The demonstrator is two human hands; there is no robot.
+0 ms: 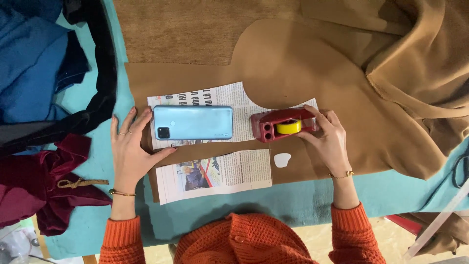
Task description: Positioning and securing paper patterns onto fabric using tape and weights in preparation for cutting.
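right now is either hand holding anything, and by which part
The right hand grips the red tape dispenser by its right end. The left hand holds nothing; it rests flat on the tan fabric beside the blue phone.

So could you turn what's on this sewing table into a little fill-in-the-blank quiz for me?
1. The right hand holds a red tape dispenser whose roll of tape is coloured ____.
2. The left hand lies flat on the table beside a light blue ____ lying camera side up.
3. The newspaper sheets lie on tan fabric, and the table cover beneath is coloured ____.
4. Both sleeves are knitted and coloured ____.

Missing words: yellow; phone; teal; orange
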